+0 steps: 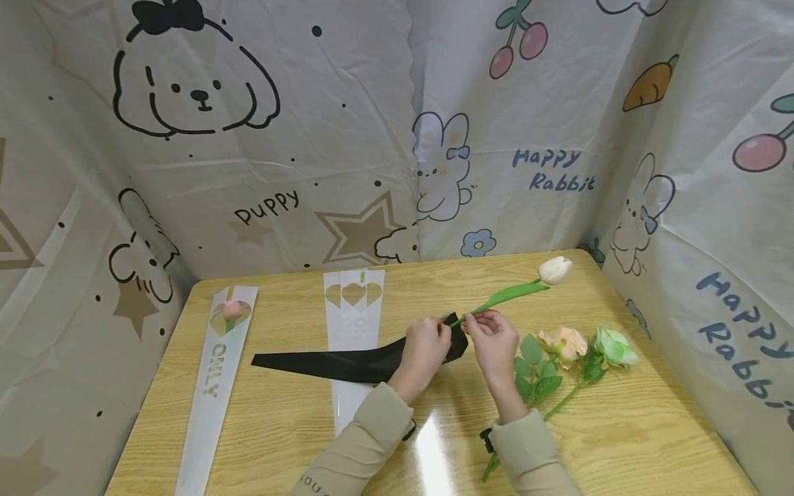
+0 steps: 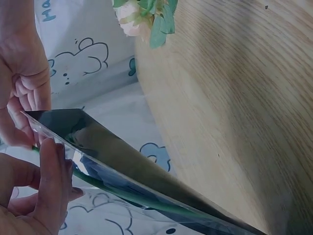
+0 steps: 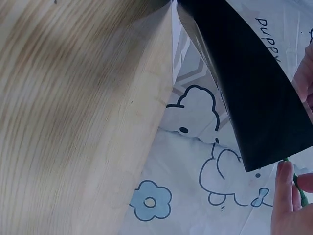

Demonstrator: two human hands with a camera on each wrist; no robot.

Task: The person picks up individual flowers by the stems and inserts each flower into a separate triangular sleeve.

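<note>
My left hand (image 1: pixel 424 355) grips a black flower sleeve (image 1: pixel 335 364) near its wide mouth, while the narrow end points left across the table. At that mouth my right hand (image 1: pixel 494 342) pinches the green stem of a white tulip (image 1: pixel 555 270), whose bloom points to the far right. In the left wrist view, part of the stem (image 2: pixel 122 193) shows inside the sleeve through its clear side. The right wrist view shows the black face of the sleeve (image 3: pixel 254 83), with the right fingers (image 3: pixel 284 183) at its edge beside the stem.
A white sleeve (image 1: pixel 207 413) marked ONLY, with a pink tulip (image 1: pixel 231 308) in it, lies at left. White sleeves with heart cutouts (image 1: pixel 353 327) lie partly beneath the black one. Right are a peach rose (image 1: pixel 564 346) and a green rose (image 1: pixel 614 346). Printed cloth (image 1: pixel 347 151) surrounds the table.
</note>
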